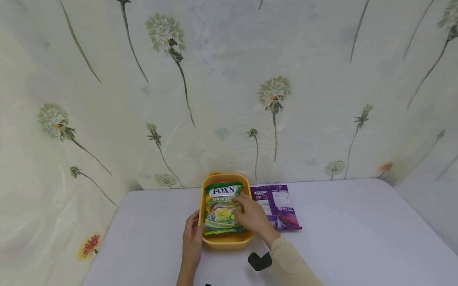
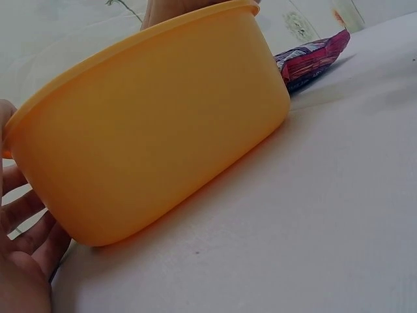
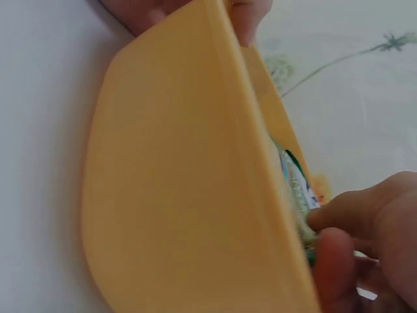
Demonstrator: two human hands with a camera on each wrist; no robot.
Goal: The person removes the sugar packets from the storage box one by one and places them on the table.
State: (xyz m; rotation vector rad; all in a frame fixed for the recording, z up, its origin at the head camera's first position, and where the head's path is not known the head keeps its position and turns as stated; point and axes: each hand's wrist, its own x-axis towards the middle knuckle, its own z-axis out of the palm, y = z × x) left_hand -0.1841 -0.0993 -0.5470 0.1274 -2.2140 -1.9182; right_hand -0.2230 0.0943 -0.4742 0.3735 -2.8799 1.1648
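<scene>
A yellow plastic tub [image 1: 229,244] stands on the white table. My left hand [image 1: 192,238] grips its left side, the thumb at the rim and the fingers [image 2: 26,212] spread along the outer wall. Inside the tub lies a green Fox's candy bag [image 1: 218,198], printed "Spring Tea", with its face up. Reaching over the tub's right rim, my right hand [image 1: 252,214] holds the bag at its right side with thumb and bent fingers [image 3: 345,212]. In the right wrist view the tub wall hides most of the bag [image 3: 296,186].
Just right of the tub lies a purple Fox's candy bag [image 1: 277,208], back side up, partly behind my right forearm. A floral-printed sheet [image 1: 222,99] rises behind the white tabletop [image 1: 343,234]. A black piece [image 1: 260,261] shows beside my right sleeve.
</scene>
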